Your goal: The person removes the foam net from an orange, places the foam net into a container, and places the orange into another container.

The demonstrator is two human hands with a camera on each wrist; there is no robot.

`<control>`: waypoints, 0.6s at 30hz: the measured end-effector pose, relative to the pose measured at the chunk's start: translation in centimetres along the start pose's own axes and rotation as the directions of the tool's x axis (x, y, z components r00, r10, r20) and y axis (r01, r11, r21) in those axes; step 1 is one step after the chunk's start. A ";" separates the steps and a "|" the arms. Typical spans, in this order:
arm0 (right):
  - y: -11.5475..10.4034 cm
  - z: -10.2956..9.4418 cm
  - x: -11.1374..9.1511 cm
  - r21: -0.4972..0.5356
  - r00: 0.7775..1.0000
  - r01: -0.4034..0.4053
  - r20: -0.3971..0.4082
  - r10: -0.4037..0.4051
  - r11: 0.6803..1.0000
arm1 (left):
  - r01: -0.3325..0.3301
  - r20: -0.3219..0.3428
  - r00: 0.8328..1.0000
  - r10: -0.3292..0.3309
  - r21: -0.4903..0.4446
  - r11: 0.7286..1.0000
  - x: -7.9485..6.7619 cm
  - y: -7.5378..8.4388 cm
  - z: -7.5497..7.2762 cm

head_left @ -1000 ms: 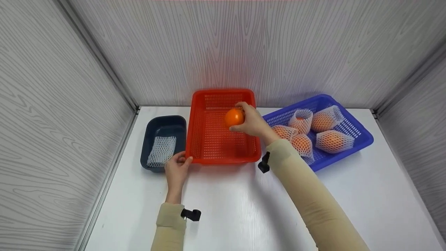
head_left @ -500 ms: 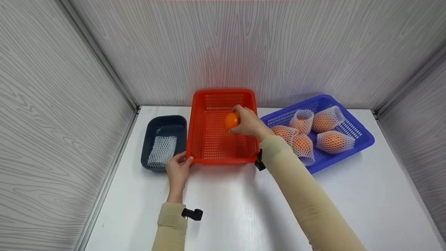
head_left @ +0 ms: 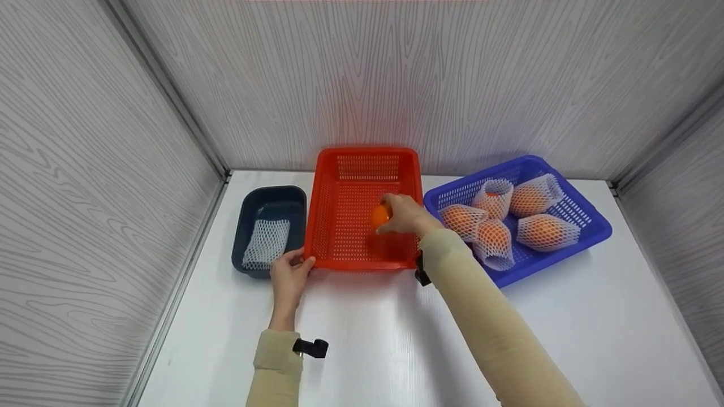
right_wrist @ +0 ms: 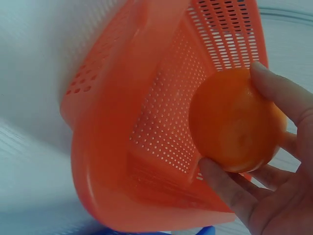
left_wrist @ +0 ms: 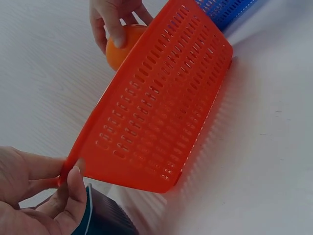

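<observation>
My right hand (head_left: 404, 215) grips a bare orange (head_left: 381, 216) over the right part of the red basket (head_left: 366, 264). In the right wrist view the thumb and fingers wrap the orange (right_wrist: 234, 120), and the basket's perforated floor shows behind it. My left hand (head_left: 289, 277) pinches the red basket's front left corner. In the left wrist view the thumb and fingers of that hand (left_wrist: 44, 191) take hold of the rim, while the orange (left_wrist: 117, 54) appears beyond the basket's far edge, partly hidden by it.
A blue basket (head_left: 565, 249) on the right holds several oranges in white foam nets (head_left: 547, 232). On the left, a dark blue tub (head_left: 274, 195) contains a white foam net (head_left: 266, 243). White panels enclose the white table (head_left: 362, 350) at the back and sides.
My right hand has carried the orange lower in the head view, toward the front of the red basket. My left hand stays at the basket's corner.
</observation>
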State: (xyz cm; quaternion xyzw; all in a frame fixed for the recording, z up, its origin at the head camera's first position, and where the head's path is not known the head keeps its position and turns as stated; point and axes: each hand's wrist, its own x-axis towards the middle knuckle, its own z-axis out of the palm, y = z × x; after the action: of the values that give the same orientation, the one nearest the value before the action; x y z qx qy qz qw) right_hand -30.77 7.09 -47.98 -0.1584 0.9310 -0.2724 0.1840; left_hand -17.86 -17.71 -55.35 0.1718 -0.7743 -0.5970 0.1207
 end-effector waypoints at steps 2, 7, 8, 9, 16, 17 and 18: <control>0.1 0.5 0.0 -0.020 1.000 -0.013 0.016 0.013 1.000 | 0.008 0.011 1.000 -0.008 0.000 1.000 0.0 0.0 -0.1; 0.2 1.4 -0.3 -0.062 0.996 -0.049 0.074 0.053 0.997 | 0.032 0.025 0.999 -0.032 0.000 0.999 0.0 0.0 -0.2; 0.1 1.5 -0.4 -0.078 0.994 -0.054 0.087 0.061 0.996 | 0.035 0.024 0.999 -0.035 0.002 0.999 0.0 0.0 -0.2; 0.1 1.6 -0.5 -0.096 0.993 -0.057 0.102 0.067 0.994 | 0.034 0.025 0.999 -0.034 0.003 0.999 0.0 0.0 -0.2; 0.1 2.0 -1.1 -0.179 0.980 -0.062 0.177 0.094 0.982 | 0.013 0.024 1.000 -0.013 0.004 1.000 0.0 -0.1 -0.3; 0.1 2.0 -1.1 -0.191 0.980 -0.054 0.179 0.088 0.980 | 0.010 0.022 1.000 -0.011 0.005 1.000 0.0 -0.1 -0.3; 0.1 2.0 -1.1 -0.200 0.980 -0.044 0.181 0.082 0.979 | 0.010 0.020 1.000 -0.010 0.006 1.000 0.0 -0.1 -0.4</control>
State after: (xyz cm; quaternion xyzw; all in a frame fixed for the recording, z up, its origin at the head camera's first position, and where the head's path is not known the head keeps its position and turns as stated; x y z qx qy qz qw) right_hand -28.95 6.68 -49.33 -0.1710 0.9363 -0.1576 0.2632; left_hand -17.66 -18.05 -55.35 0.1697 -0.7765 -0.5969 0.1094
